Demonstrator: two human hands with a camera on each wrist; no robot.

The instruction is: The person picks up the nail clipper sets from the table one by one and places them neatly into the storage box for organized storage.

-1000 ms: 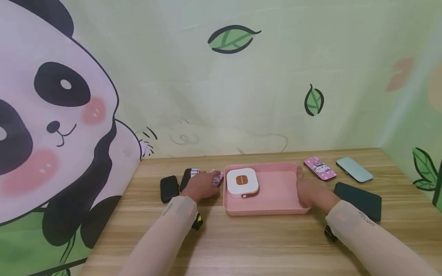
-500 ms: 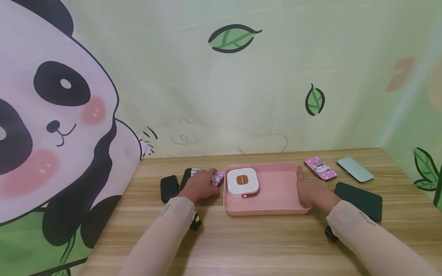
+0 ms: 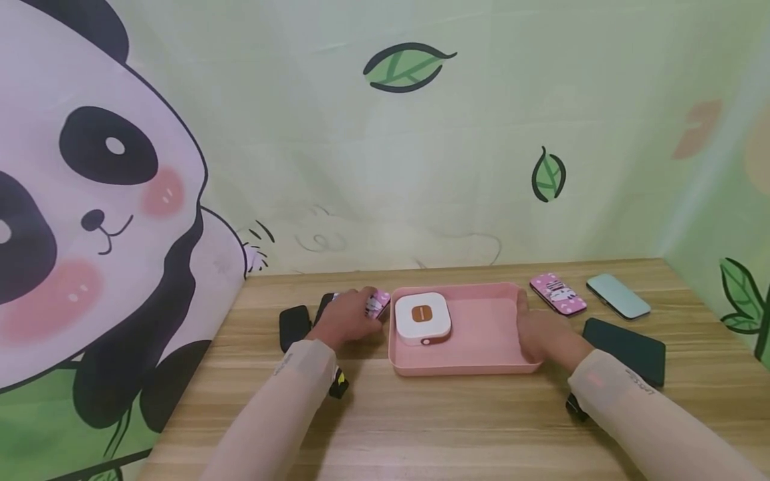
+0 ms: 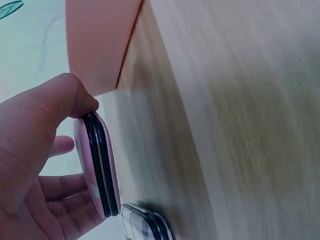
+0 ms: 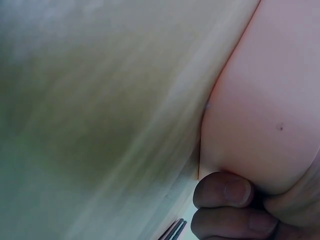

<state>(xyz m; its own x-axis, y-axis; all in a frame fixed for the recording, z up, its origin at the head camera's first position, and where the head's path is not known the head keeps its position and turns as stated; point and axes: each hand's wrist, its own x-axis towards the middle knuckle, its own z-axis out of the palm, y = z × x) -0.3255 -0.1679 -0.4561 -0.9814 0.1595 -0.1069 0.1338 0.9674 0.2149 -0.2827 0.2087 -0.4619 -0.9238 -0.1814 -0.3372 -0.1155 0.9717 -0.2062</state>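
Note:
My left hand [image 3: 350, 319] pinches a flat pink patterned case [image 3: 377, 304] close to the left end of a pink tray [image 3: 484, 331]. In the left wrist view the case [image 4: 100, 165] stands on edge between thumb and fingers, its black rim facing the camera. A plaid-topped case [image 4: 145, 225] lies just below it there. My right hand [image 3: 544, 331] grips the tray's right end wall, with curled fingers [image 5: 222, 190] showing outside the wall in the right wrist view. Inside the tray, at its left, sits a white rounded-square box [image 3: 422, 315] with a brown label and strap.
A black case [image 3: 295, 329] lies left of my left hand. Right of the tray are another pink patterned case [image 3: 557, 292], a pale blue case [image 3: 617, 295] and a larger dark green flat case [image 3: 625, 351]. A printed cloth wall [image 3: 469, 167] rises behind the wooden table [image 3: 433, 427].
My left hand has shifted slightly left and back, and the pink case in it has risen a little, showing more of its face. The right hand and tray stay put.

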